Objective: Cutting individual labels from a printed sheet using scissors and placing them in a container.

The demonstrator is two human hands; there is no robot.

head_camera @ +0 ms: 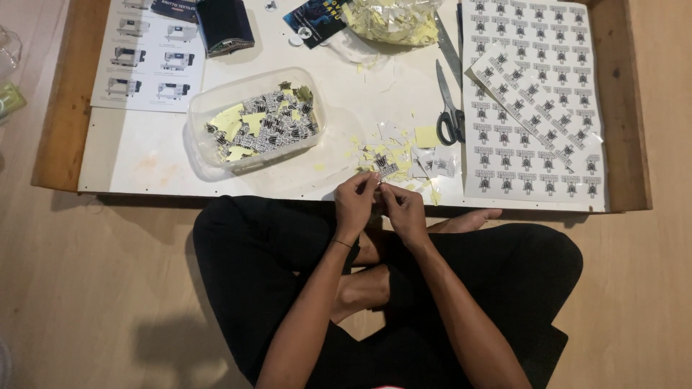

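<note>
I sit cross-legged on the floor at a low white board [144, 155] with a wooden rim. My left hand [355, 202] and my right hand [404, 209] meet at the board's near edge, both pinching one small black-and-white sticker [385, 167] between the fingertips. Yellow and white paper scraps [404, 155] lie just beyond my fingers. A clear plastic tub [254, 124] holding several cut stickers and yellow backing pieces stands to the left of my hands.
Sticker sheets [537, 101] cover the board's right side, with scissors [450, 108] and a metal ruler [447, 47] beside them. A clear bag of yellow scraps [393, 21], a dark booklet [225, 27] and a printed leaflet [148, 57] lie at the far edge.
</note>
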